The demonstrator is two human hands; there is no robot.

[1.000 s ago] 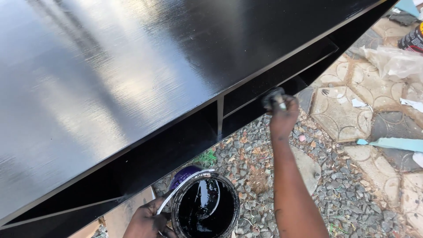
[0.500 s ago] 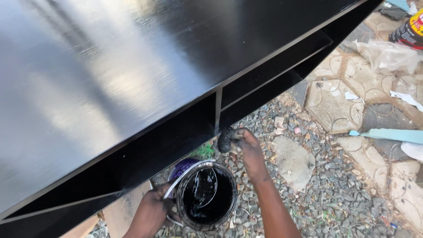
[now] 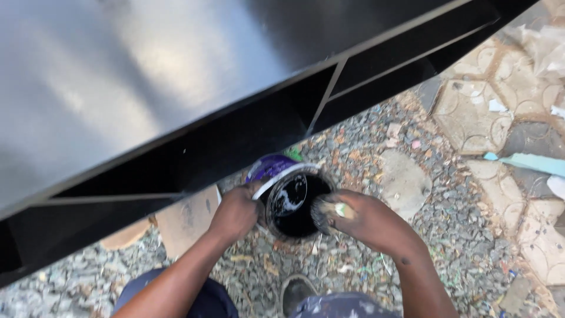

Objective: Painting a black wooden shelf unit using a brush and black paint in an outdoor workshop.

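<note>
Black paint tin (image 3: pixel 292 203) sits on gravel just below the cabinet (image 3: pixel 176 88) front. Left hand (image 3: pixel 235 212) grips its rim; right hand (image 3: pixel 368 221) closed on brush (image 3: pixel 325 211) w/ bristles at the tin's mouth. Keep tin steady, load lightly, wipe excess on rim.

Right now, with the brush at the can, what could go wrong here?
1. The paint can sits on loose gravel, steadied only by the left hand; it could tip and spill black paint.
2. The right hand holds the brush at the rim; a loaded brush may drip on the person's shoe.
3. The glossy black cabinet stands very close; a sleeve could smear it if wet.
</note>
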